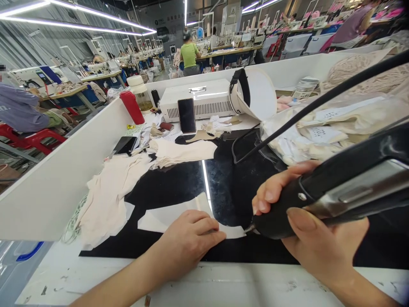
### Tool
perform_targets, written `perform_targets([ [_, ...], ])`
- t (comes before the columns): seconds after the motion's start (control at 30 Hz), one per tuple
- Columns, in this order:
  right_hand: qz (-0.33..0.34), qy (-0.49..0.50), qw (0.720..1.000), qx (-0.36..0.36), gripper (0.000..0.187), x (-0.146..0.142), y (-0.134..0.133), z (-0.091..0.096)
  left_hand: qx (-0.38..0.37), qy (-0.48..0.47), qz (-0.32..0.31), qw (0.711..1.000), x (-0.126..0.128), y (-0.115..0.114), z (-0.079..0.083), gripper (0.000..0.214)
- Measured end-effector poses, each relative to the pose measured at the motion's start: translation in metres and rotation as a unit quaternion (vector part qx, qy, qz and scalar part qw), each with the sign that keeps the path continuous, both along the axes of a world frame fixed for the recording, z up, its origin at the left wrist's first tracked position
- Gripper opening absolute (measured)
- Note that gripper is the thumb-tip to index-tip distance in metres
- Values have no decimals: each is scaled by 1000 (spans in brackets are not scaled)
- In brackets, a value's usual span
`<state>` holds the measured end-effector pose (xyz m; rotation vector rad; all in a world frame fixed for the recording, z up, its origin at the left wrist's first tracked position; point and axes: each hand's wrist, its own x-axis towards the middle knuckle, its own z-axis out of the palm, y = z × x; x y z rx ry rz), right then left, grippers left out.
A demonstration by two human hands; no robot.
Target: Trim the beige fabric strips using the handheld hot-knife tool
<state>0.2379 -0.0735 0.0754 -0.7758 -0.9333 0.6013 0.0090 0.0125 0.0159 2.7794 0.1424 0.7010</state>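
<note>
My right hand (pixel 306 226) is wrapped round a black hand tool (pixel 335 187) with a metal body, whose tip touches a thin white fabric piece (pixel 172 215) lying on the black work mat (pixel 230 187). A black cord (pixel 319 100) runs up from the tool to the right. My left hand (pixel 190 236) lies on the white piece with fingers curled down, pressing it flat just left of the tool's tip.
Cream fabric pieces (pixel 105 196) and a folded stack (pixel 182 151) lie left and behind. A white machine box (pixel 204 100), a phone (pixel 187 115), a red bottle (pixel 132 106) and bagged fabric (pixel 332 128) stand at the back. White walls (pixel 57 179) edge the bench. Other people sit at far tables.
</note>
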Motion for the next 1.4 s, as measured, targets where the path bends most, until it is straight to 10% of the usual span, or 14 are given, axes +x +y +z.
perform_targets([
  [1.4,-11,4,1000,22,37,-8,10,-6,23,-13,2,1000,1,-2,-11,28],
])
